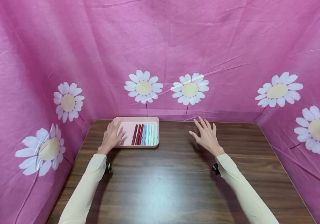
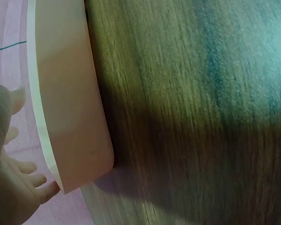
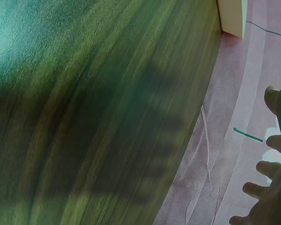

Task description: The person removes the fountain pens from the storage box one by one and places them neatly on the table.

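A shallow pink tray (image 1: 127, 128) lies at the far edge of the table, left of the middle. Inside its right half are slim pen-like sticks in a row: 3 dark red ones (image 1: 138, 134), a blue one (image 1: 144, 134) and several pale mint ones (image 1: 149, 134). Over the tray's left end is my left hand (image 1: 111, 137), fingers spread and holding nothing; whether it touches the rim I cannot tell. The left wrist view shows the tray's outer wall (image 2: 72, 103) beside that hand's fingers. Well right of the tray, my right hand (image 1: 207, 137) hovers above the table with spread fingers, also holding nothing.
The brown wood-grain table (image 1: 160, 174) reflects a bright light in its middle. A pink curtain (image 1: 160, 40) printed with white daisies stands behind the table and along both sides. Each wrist wears a dark device (image 1: 108, 168) at the end of a cream sleeve (image 1: 81, 189).
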### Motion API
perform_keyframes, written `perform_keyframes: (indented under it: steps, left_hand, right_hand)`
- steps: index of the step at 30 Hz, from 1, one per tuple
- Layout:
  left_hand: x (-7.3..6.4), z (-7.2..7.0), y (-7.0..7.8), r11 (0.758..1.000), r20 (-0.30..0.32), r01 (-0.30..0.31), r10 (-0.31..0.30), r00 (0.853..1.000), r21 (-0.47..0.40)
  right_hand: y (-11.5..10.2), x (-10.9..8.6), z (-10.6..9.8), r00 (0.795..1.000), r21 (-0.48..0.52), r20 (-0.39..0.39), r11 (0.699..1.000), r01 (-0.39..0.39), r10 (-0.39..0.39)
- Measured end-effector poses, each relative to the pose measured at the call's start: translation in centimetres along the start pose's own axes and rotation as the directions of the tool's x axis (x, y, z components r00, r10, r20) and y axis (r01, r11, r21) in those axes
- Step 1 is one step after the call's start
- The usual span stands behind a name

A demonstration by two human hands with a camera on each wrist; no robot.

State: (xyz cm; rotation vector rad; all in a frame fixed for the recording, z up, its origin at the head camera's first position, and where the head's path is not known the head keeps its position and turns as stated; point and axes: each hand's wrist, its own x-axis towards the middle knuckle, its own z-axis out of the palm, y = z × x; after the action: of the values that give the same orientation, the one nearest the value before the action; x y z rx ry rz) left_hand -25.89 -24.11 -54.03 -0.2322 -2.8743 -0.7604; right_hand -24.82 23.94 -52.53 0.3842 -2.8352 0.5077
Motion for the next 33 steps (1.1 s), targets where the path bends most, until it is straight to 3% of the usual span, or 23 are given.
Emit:
perform_keyframes:
  steps: [12,21,29,32,33]
  left_hand:
    - [-0.1,-0.3,-0.5,0.986,-0.012,0.16,-0.161,0.987,-0.043]
    - [-0.3,-0.6,-1.2,0.988,-0.077,0.134,-0.14,0.987,-0.077]
    - [-0.2,-1.8,-1.8,0.963,-0.02,0.21,-0.216,0.976,-0.171]
    - [-0.2,-2.0,-2.7,0.954,-0.015,0.192,-0.201,0.98,-0.231]
    - [-0.1,-2.0,-3.3,0.954,-0.038,0.156,-0.171,0.984,-0.255]
  right_hand:
    - [-1.0,0.4,0.7,0.999,-0.018,0.006,0.999,0.034,-0.034]
    - [-1.5,0.4,1.1,0.998,-0.016,0.032,0.998,0.053,-0.052]
    - [-1.7,0.6,1.6,0.995,-0.016,0.03,0.995,0.096,-0.095]
    - [-1.8,0.6,1.8,0.994,-0.013,0.028,0.994,0.104,-0.104]
    - [-1.8,0.6,1.8,0.994,-0.01,0.027,0.994,0.105,-0.105]
